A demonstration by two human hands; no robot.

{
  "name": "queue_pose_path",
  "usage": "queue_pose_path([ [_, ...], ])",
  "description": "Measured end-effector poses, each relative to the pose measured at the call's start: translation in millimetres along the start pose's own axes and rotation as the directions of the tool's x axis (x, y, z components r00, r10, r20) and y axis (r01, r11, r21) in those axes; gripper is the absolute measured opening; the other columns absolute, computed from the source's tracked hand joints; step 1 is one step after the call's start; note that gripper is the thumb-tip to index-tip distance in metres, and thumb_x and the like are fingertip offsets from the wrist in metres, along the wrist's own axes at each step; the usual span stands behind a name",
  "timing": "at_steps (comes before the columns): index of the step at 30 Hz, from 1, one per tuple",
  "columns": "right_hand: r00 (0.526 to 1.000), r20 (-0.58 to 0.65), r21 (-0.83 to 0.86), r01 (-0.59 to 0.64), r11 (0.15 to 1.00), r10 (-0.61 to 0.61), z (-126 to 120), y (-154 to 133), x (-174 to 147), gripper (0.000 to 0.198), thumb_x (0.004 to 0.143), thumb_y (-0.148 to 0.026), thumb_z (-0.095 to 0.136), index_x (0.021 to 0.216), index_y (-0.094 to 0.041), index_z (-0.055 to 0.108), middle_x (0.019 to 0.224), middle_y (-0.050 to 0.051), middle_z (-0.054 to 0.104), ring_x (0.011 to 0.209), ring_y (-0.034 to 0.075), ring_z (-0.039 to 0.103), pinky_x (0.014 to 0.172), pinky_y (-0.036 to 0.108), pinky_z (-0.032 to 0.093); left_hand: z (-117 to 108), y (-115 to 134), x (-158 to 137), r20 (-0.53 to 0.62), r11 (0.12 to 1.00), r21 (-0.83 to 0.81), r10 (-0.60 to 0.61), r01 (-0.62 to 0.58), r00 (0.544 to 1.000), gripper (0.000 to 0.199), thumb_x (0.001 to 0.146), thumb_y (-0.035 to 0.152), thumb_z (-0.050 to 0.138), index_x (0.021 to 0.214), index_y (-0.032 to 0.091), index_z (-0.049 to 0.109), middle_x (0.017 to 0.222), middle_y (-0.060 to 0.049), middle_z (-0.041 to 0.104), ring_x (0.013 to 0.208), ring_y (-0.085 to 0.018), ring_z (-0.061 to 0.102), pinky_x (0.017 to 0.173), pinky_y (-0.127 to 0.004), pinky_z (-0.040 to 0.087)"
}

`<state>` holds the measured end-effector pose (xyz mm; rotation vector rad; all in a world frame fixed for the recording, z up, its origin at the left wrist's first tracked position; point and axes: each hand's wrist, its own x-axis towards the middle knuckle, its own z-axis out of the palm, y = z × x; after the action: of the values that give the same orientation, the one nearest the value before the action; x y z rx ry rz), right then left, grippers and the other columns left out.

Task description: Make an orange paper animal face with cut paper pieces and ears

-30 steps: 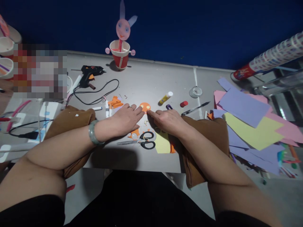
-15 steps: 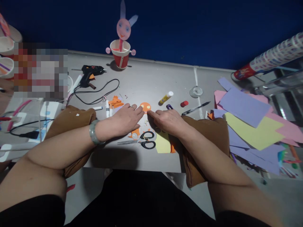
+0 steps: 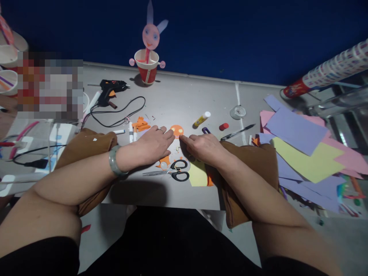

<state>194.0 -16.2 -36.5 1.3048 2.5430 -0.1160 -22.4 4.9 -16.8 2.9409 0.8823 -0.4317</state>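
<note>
A small round orange paper face (image 3: pixel 176 129) with pale yellow eye spots lies on the table between my hands. My left hand (image 3: pixel 156 142) rests flat, fingers stretched, its fingertips on the left edge of the face. At the lower right edge, my right hand (image 3: pixel 202 147) touches the face with its index fingertip. Its other fingers are curled under, and whatever they may hold is hidden. Just below lie black-handled scissors (image 3: pixel 178 170), orange paper scraps (image 3: pixel 163 163) and a yellow paper sheet (image 3: pixel 197 176), partly beneath my right hand.
Ahead stand a glue stick (image 3: pixel 202 119), its red cap (image 3: pixel 224 126), a tape roll (image 3: pixel 238 112) and a pen (image 3: pixel 238 132). A glue gun (image 3: pixel 110 90) with a looped cord lies left. Behind is a rabbit-face paper cup (image 3: pixel 148 73). Coloured paper (image 3: pixel 299 130) covers the right.
Hardly anything differs. Both hands stay in place at the orange paper face, and the view shifts very slightly.
</note>
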Motion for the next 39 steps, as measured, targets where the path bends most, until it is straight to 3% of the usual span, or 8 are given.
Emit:
queue_pose_path([
  [10,0.999,0.024,0.004,-0.035,0.999,0.034,0,1,1,0.037,0.100,-0.018,0.037,0.128,-0.014,0.060,0.087,0.011,0.075,0.067,0.018,0.059,0.059,0.034,0.015,-2,0,2,0.023,1.000,-0.011,-0.017,0.017,1.000,0.039,0.099,0.038,0.054,0.121,0.007,0.064,0.120,-0.015,0.066,0.107,-0.030,0.059,0.079,-0.038,0.037],
  [16,0.999,0.027,0.038,-0.031,0.999,0.030,0,0,0,0.040,0.099,-0.017,0.038,0.133,-0.013,0.057,0.093,0.012,0.075,0.066,0.017,0.058,0.061,0.034,0.017,4,-1,1,-0.032,1.000,-0.025,0.007,-0.007,0.999,0.056,0.099,0.038,0.053,0.147,0.009,0.045,0.133,-0.019,0.061,0.111,-0.031,0.059,0.086,-0.039,0.039],
  [21,0.998,0.051,0.059,-0.044,0.997,0.041,-3,-2,1,0.043,0.100,-0.018,0.038,0.139,-0.013,0.055,0.097,0.014,0.075,0.068,0.017,0.058,0.063,0.033,0.020,2,-1,2,-0.005,1.000,-0.016,0.013,-0.014,1.000,0.048,0.099,0.040,0.054,0.136,0.010,0.055,0.131,-0.019,0.061,0.109,-0.032,0.060,0.085,-0.041,0.041],
  [29,0.998,0.045,0.055,-0.035,0.998,0.033,-8,-5,-1,0.041,0.099,-0.015,0.040,0.138,-0.012,0.053,0.097,0.014,0.074,0.073,0.018,0.060,0.064,0.033,0.021,3,0,1,0.012,1.000,-0.026,0.005,-0.005,1.000,0.054,0.097,0.042,0.056,0.140,0.009,0.052,0.129,-0.021,0.061,0.109,-0.035,0.061,0.085,-0.042,0.042],
  [39,0.996,0.055,0.070,-0.068,0.995,0.064,-6,0,2,0.042,0.099,-0.019,0.039,0.136,-0.019,0.057,0.101,0.012,0.075,0.073,0.018,0.060,0.063,0.033,0.018,4,-13,-2,0.017,0.993,-0.087,0.085,-0.083,0.996,0.042,0.098,0.041,0.053,0.127,0.012,0.059,0.126,-0.016,0.062,0.100,-0.029,0.062,0.083,-0.040,0.044],
])
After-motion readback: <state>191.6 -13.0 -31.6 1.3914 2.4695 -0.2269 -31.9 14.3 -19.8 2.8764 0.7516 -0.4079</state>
